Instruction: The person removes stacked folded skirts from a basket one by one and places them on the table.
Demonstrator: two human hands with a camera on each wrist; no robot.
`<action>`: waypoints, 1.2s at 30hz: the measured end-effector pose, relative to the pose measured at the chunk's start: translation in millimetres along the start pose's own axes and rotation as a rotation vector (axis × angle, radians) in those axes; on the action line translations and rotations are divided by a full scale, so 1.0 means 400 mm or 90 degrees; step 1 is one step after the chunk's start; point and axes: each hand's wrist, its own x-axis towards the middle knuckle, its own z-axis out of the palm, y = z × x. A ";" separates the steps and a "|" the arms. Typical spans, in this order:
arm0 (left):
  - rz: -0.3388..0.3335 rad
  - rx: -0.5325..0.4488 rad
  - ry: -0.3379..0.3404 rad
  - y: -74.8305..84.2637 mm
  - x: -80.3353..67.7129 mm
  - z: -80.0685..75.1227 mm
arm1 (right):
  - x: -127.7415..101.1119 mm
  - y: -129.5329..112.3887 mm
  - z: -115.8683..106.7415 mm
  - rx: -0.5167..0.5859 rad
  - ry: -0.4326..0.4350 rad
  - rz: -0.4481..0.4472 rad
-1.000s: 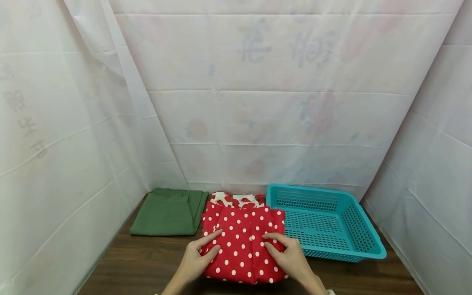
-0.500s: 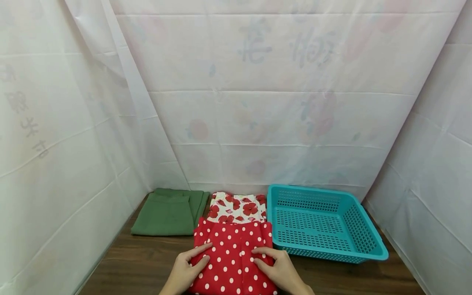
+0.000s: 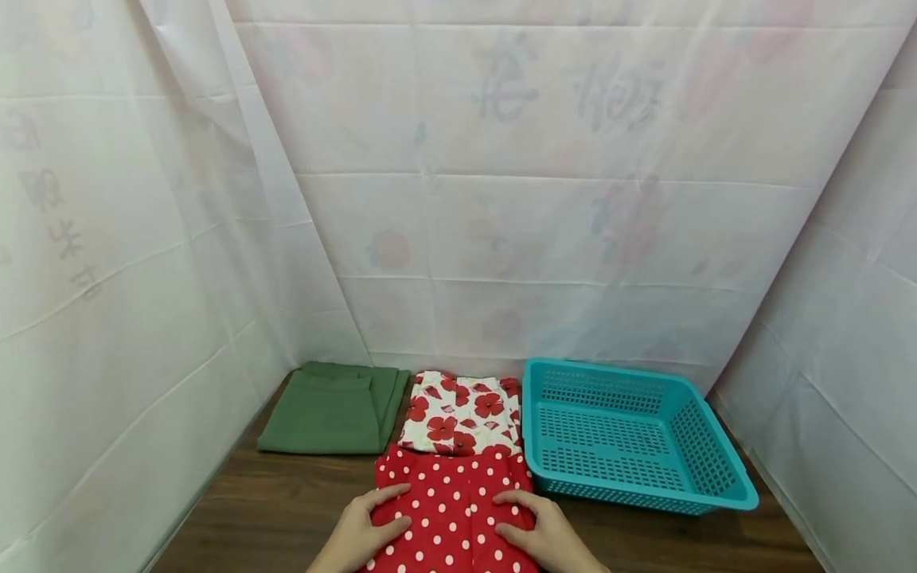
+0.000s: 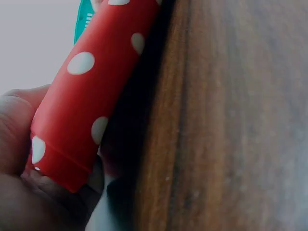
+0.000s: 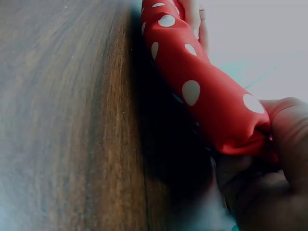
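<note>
A folded red cloth with white polka dots (image 3: 450, 509) lies level at the front of the table, its lower end cut off by the head view. My left hand (image 3: 360, 532) grips its left edge, thumb and forefinger on top. My right hand (image 3: 548, 533) holds the opposite edge in the same way. In the left wrist view the thick folded end (image 4: 82, 101) sits between thumb and fingers, with a dark gap of shadow beside the wood. The right wrist view has fingers tucked under the red fold (image 5: 211, 106) and the thumb over it.
Behind the red cloth lies a folded white cloth with red flowers (image 3: 462, 414). A folded green cloth (image 3: 329, 414) is at the left. The turquoise plastic basket (image 3: 641, 500) stands at right on the brown wooden table (image 3: 251, 509). White curtains (image 3: 501, 239) enclose the back and sides.
Both hands have drawn the red polka-dot cloth toward the front edge and slightly left, uncovering more of the flowered cloth behind it. The grip has stayed the same.
</note>
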 end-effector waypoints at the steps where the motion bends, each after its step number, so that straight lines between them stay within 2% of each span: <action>1: -0.006 0.015 -0.007 0.002 0.002 -0.003 | 0.000 0.001 0.000 -0.005 -0.006 0.000; 5: -0.017 0.053 -0.037 0.007 0.009 -0.014 | -0.002 0.002 -0.003 -0.022 -0.033 0.018; 10: -0.005 0.087 -0.053 0.007 0.015 -0.027 | 0.003 0.000 -0.002 -0.014 -0.049 0.053; 15: 0.016 0.114 -0.054 0.002 0.026 -0.033 | 0.022 0.003 0.006 -0.022 -0.042 0.042; 21: 0.068 0.139 -0.099 -0.003 0.032 -0.046 | 0.052 0.003 0.021 -0.039 -0.026 0.015; 28: 0.025 0.129 -0.103 -0.020 0.011 -0.069 | 0.057 0.004 0.034 -0.035 -0.063 0.036; 36: 0.038 0.168 -0.086 -0.021 0.025 -0.063 | 0.035 0.003 -0.002 -0.067 -0.070 0.099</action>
